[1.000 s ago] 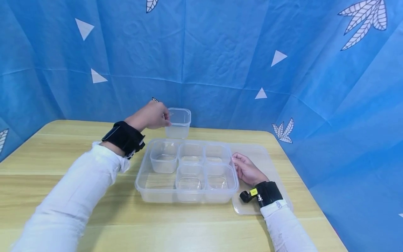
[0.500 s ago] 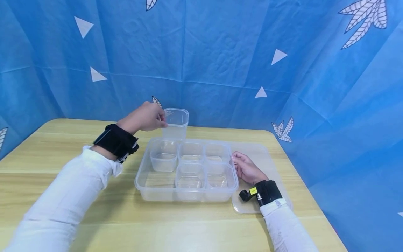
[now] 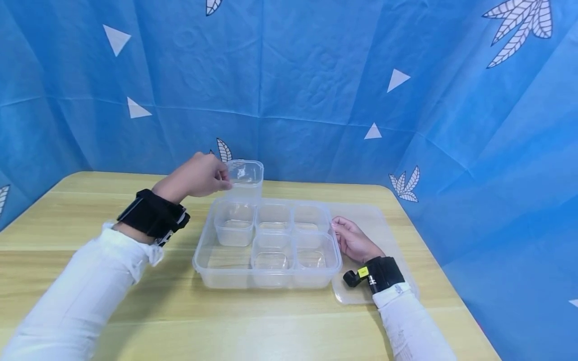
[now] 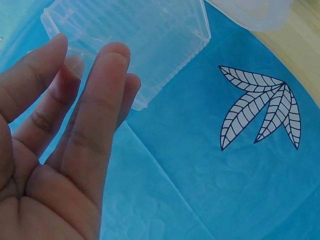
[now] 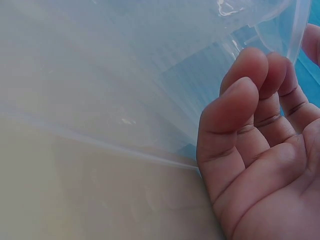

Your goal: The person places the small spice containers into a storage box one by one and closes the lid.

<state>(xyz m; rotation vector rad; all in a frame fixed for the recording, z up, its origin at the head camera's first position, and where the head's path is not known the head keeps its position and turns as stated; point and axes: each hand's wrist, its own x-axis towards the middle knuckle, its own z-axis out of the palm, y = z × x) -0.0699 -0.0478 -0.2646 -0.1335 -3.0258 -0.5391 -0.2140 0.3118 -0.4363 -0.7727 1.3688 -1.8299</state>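
Note:
My left hand [image 3: 194, 175] pinches the left edge of a small clear plastic container [image 3: 247, 190], held upright above the back left of a large clear plastic box [image 3: 228, 279]. In the left wrist view, the ribbed small container [image 4: 135, 35] is at the fingertips [image 4: 112, 55]. My right hand [image 3: 355, 242] holds the large box's right rim; in the right wrist view its fingers [image 5: 230, 107] are curled, with the rim [image 5: 299, 35] between them and the thumb. Several matching small containers [image 3: 272, 260] stand inside the box, whose front left part shows bare bottom.
A flat translucent lid [image 3: 384, 230] lies on the wooden table [image 3: 253, 326], right of the large box and partly under my right hand and wrist. A blue patterned cloth [image 3: 307, 90] hangs behind and on the right of the table.
My left hand has moved left and slightly nearer, bringing the small container from behind the box to over its back left edge. The right hand and the box have stayed in place.

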